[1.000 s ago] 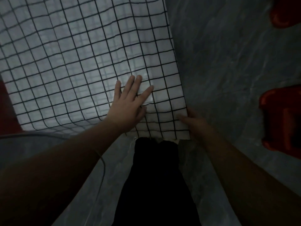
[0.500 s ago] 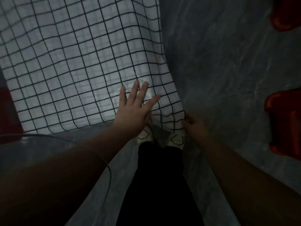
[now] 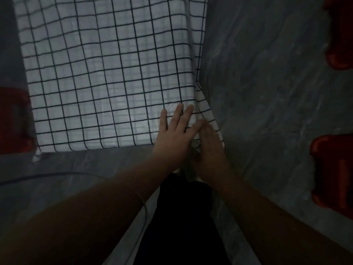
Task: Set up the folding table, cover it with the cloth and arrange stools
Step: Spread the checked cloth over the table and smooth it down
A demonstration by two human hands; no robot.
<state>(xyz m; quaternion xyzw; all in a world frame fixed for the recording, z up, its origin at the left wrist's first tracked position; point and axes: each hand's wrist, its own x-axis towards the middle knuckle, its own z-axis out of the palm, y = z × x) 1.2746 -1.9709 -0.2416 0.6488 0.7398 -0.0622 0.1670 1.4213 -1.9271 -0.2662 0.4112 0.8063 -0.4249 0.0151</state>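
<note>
Looking down through the head camera, found a white cloth (image 3: 107, 77) with a dark grid spread flat over the tabletop, which was hidden beneath it. Filled the upper left of the view, with the near edge running straight across and the right side dropping over the edge in a hanging fold. Found the left hand (image 3: 172, 134) palm-down on the cloth at the near right corner, fingers straight and slightly spread, gripping nothing, only resting flat. Met the right hand (image 3: 210, 148) just beside it, touching the left hand's fingers, set against the hanging fold at that same corner. Was too blurred there to tell whether its fingers lay straight on the cloth or pinched it. Showed grey marbled floor (image 3: 267, 92) around the cloth on the right and below. Made out a near red stool (image 3: 332, 173) at the right border, a far red stool (image 3: 340, 35) in the upper right corner, both well apart from the cloth, and a left red stool (image 3: 13, 119) just beside the cloth's left edge. Noted a thin cable (image 3: 57, 174) curving across the floor at lower left, and dark trousers (image 3: 183, 217) between the forearms.
</note>
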